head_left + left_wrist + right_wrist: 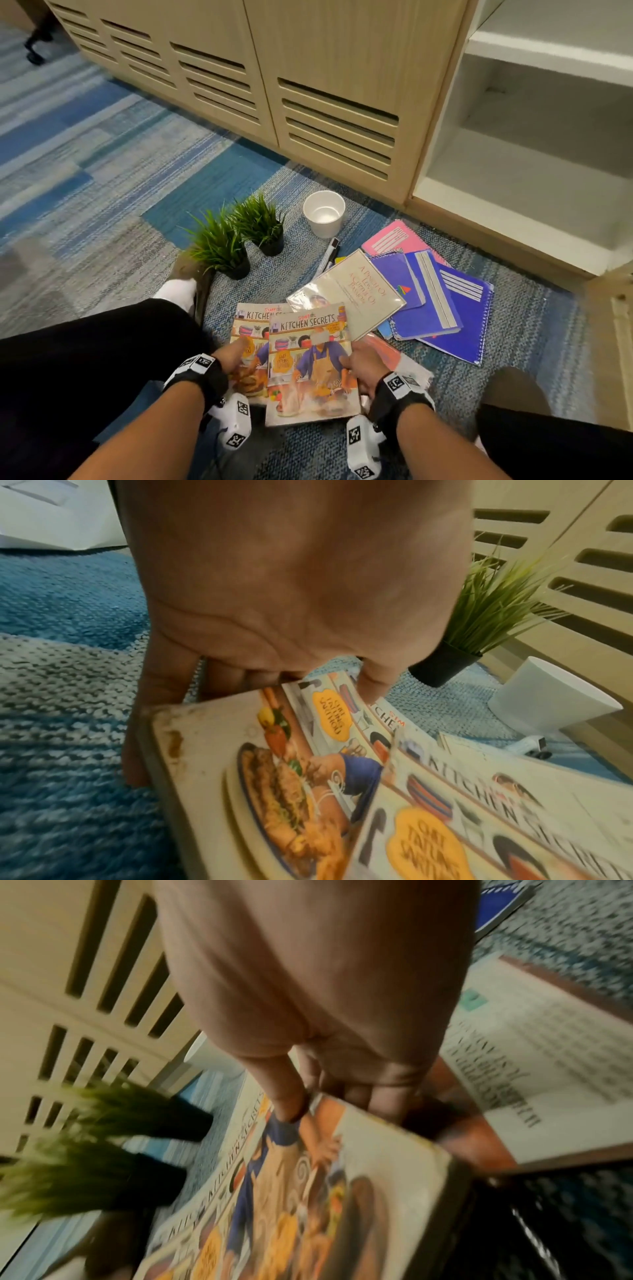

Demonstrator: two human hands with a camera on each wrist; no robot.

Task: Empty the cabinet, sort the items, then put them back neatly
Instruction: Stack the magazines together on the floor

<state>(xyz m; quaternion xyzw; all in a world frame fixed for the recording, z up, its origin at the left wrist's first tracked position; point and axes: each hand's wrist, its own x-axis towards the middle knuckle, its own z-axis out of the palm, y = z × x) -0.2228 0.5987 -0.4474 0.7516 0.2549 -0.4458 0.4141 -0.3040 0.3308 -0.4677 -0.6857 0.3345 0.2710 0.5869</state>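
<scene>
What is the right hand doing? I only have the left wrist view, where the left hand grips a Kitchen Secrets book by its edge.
Observer: The right hand grips the right edge of the top Kitchen Secrets book, which overlaps the lower Kitchen Secrets book held by the left hand.
Operator: Is there only that one plant?
Observer: No, the head view shows two potted plants side by side on the carpet.
Operator: Anything else to sort?
Observer: Yes, blue spiral notebooks and a pink notebook lie overlapped to the right of the books.
</scene>
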